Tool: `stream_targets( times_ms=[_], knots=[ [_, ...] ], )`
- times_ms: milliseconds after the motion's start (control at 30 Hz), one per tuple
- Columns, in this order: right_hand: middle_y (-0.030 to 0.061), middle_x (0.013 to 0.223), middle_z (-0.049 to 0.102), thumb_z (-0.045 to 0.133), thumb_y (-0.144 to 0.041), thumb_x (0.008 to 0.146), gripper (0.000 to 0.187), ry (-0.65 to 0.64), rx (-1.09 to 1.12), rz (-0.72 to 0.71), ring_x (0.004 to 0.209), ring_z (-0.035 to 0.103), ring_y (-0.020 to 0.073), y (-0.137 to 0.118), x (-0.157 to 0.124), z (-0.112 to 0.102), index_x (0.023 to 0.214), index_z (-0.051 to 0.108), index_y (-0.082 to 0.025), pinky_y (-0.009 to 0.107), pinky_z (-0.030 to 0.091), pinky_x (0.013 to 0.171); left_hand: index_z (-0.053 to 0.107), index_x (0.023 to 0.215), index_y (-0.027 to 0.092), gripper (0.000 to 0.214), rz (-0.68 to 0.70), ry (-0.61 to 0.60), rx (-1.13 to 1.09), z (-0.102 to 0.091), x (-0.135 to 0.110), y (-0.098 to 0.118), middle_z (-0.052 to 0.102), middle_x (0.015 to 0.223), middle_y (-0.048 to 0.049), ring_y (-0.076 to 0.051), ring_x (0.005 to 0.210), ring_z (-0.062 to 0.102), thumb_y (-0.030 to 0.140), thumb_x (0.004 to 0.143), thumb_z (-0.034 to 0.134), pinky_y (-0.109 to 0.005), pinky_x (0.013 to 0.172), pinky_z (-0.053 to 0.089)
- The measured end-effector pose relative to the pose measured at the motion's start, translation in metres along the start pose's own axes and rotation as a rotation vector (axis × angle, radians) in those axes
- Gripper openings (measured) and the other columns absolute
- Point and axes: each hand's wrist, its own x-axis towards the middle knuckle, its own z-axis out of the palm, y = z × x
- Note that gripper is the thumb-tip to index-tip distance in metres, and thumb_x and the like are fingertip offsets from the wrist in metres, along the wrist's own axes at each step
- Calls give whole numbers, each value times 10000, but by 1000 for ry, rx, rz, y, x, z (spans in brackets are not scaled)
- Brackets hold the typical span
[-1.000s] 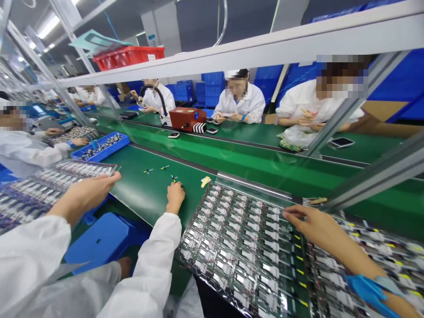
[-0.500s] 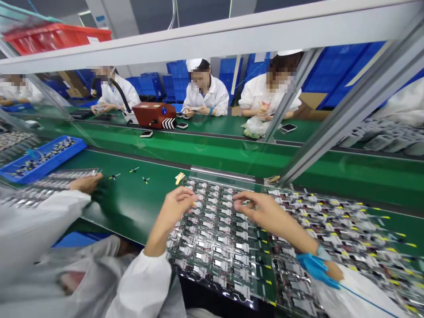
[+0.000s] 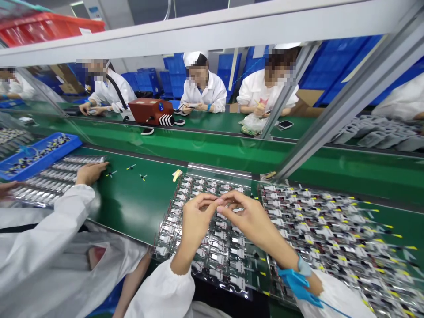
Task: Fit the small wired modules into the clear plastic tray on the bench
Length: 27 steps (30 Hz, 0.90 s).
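My left hand [image 3: 198,218] and my right hand [image 3: 248,217] meet fingertip to fingertip over the middle of a clear tray. Both are pinched closed. Whatever lies between the fingertips is too small or hidden to make out. Rows of small white and silver electronic parts [image 3: 217,257] with thin red and black wires fill the tray beneath. A blue wrist strap [image 3: 300,285] with a cord is on my right wrist. Right of the tray lie many similar parts [image 3: 318,229] with yellow-tipped leads.
A co-worker's hand [image 3: 91,173] rests at a parts tray on the left, beside a blue bin [image 3: 71,143] of small parts. Several loose wired pieces [image 3: 143,177] lie on the green bench [image 3: 132,207]. A metal post [image 3: 334,95] rises at right; co-workers sit opposite.
My hands have come together from either side of the tray until their fingertips meet. On the left, the co-worker's tray and hand show farther up and right.
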Motion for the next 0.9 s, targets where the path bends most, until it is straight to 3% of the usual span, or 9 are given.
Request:
stream_targets(
  times_ms=[167, 467, 567, 700, 800, 900],
  knots=[
    [67, 977, 715, 637, -474, 886, 263, 43, -9, 9, 801, 654, 195, 5, -1, -9, 968, 694, -231, 273, 532, 559, 786, 1036, 193, 361, 18, -130, -48, -5, -5, 3, 789, 934, -84, -220, 854, 745, 480, 825, 736, -285, 661, 608],
    [66, 972, 746, 636, -523, 875, 308, -22, -88, -13, 794, 691, 212, 10, 2, -3, 986, 709, -245, 287, 550, 592, 765, 942, 196, 255, 38, -107, 19, -16, -8, -3, 776, 948, -62, -188, 816, 709, 407, 799, 759, -265, 687, 569],
    [77, 1037, 767, 648, -570, 845, 358, -11, -155, -8, 824, 718, 236, 14, 2, -4, 1003, 730, -258, 312, 582, 645, 761, 960, 204, 252, 72, -9, 158, -49, 4, -23, 773, 939, -49, -178, 796, 696, 424, 848, 716, -261, 695, 542],
    [82, 947, 785, 618, -665, 811, 444, -5, -229, 2, 785, 732, 258, 21, 4, -11, 952, 741, -262, 322, 591, 627, 758, 950, 188, 186, 98, 232, 470, -117, 46, -61, 774, 915, -45, -177, 803, 695, 341, 874, 683, -271, 767, 539],
    [82, 923, 790, 590, -701, 798, 485, -15, -262, 18, 793, 742, 266, 29, 5, -16, 947, 743, -265, 314, 590, 614, 762, 1028, 188, 190, 37, 196, 806, -157, 77, -82, 779, 999, -47, -167, 861, 708, 272, 937, 619, -262, 830, 548],
    [85, 950, 794, 579, -726, 792, 520, -1, -282, 33, 831, 752, 278, 37, 6, -20, 973, 746, -269, 315, 598, 625, 739, 1167, 193, 270, 21, 189, 986, -183, 99, -86, 752, 1127, -61, -174, 975, 703, 184, 977, 548, -269, 934, 536]
  ],
)
